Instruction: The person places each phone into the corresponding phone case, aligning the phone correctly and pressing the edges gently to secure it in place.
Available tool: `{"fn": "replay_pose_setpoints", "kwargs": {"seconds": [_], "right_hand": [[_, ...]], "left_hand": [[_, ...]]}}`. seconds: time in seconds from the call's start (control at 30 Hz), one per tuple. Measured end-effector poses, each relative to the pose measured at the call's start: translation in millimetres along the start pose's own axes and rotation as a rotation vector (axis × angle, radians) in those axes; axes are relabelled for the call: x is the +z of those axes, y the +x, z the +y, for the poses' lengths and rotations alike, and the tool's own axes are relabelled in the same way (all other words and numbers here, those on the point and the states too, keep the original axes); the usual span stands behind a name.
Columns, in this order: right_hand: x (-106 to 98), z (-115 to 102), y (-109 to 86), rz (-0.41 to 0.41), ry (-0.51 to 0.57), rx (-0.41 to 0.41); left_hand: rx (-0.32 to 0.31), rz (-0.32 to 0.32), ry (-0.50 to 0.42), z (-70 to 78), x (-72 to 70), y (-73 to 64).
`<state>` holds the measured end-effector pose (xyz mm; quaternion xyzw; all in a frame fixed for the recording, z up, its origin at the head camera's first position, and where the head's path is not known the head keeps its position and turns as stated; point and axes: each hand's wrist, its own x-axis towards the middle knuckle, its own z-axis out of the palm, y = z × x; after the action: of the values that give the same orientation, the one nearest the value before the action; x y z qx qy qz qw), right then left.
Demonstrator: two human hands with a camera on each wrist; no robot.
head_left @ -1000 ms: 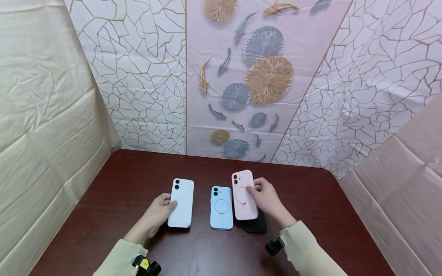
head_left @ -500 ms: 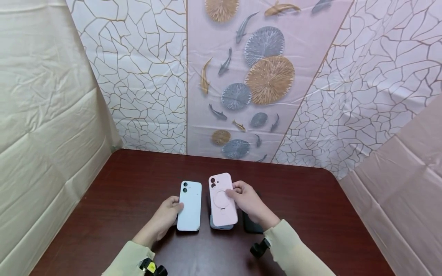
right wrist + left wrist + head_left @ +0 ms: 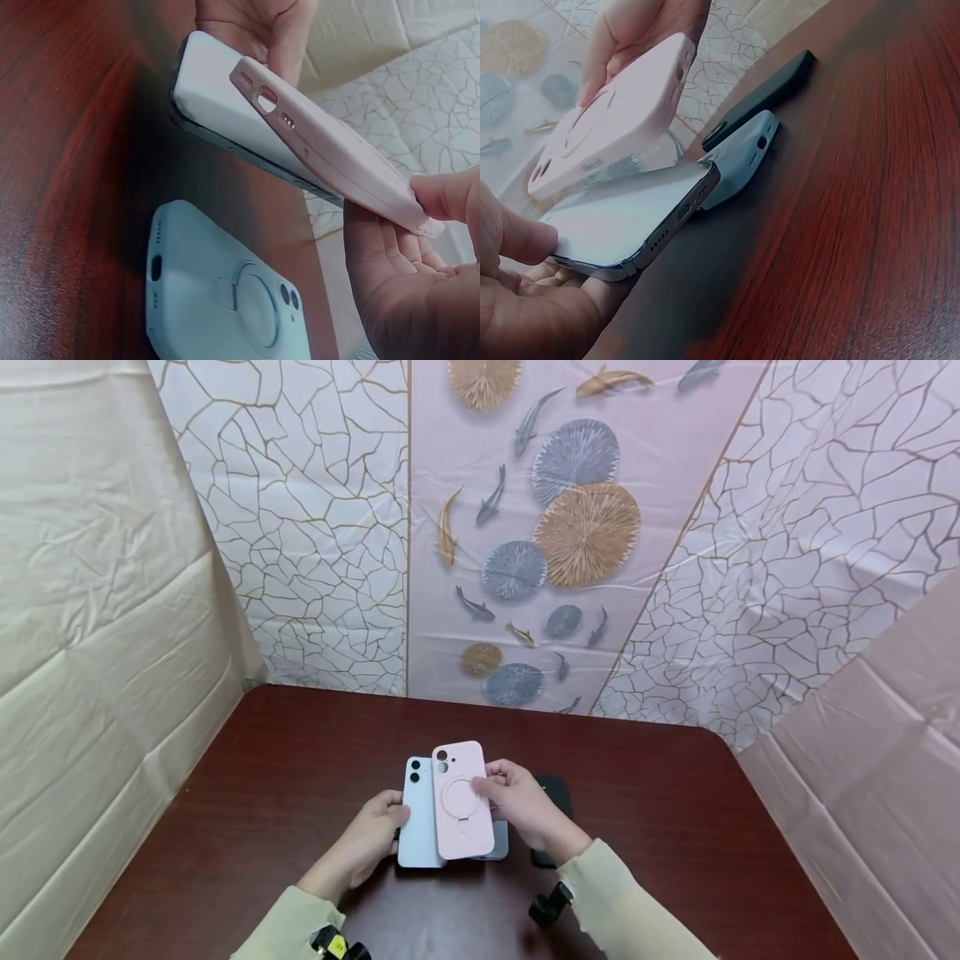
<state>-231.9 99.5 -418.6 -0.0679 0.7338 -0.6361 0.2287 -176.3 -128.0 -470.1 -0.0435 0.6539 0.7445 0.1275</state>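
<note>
My left hand grips a white phone by its left edge, thumb on the back and fingers underneath. A pink phone case with a ring on its back is pinched in my right hand by the right edge. In the head view the case overlaps the phone's right side. The left wrist view has the case tilted just above the phone's back. Through the case's camera cutout shows the white beneath. The right wrist view shows the case's port end over the phone.
A light blue phone case with a ring lies on the dark red-brown table, mostly hidden behind the pink case in the head view. Right of it is a black phone case, partly behind my right hand. Patterned cloth hangs behind the table.
My right hand has carried the pink phone case leftward, from over the black case, across the blue one, to over the white phone. My left hand has moved the phone slightly right.
</note>
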Motion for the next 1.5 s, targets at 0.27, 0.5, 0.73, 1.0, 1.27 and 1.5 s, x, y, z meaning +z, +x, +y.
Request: {"fn": "replay_pose_setpoints", "kwargs": {"seconds": [0.27, 0.5, 0.73, 1.0, 1.27, 1.5], "right_hand": [[1, 5, 1.3, 0.061, -0.074, 0.030], [1, 9, 1.4, 0.078, -0.141, 0.036], [5, 14, 2.0, 0.052, -0.139, 0.007], [8, 16, 3.0, 0.046, -0.140, -0.015], [8, 17, 4.6, 0.069, -0.141, -0.003], [14, 17, 2.9, 0.071, -0.127, -0.052]], "left_hand": [[0.003, 0.009, -0.008, 1.4, 0.1, 1.4], [0.015, 0.069, 0.028, 2.2, 1.1, 2.2], [0.028, 0.064, 0.005, 4.1, 3.9, 1.8], [0.024, 0.025, -0.044, 2.1, 5.9, 2.1], [0.026, -0.003, -0.069, 3.0, 6.7, 0.8], [0.043, -0.018, -0.073, 1.7, 8.0, 0.0]]}}
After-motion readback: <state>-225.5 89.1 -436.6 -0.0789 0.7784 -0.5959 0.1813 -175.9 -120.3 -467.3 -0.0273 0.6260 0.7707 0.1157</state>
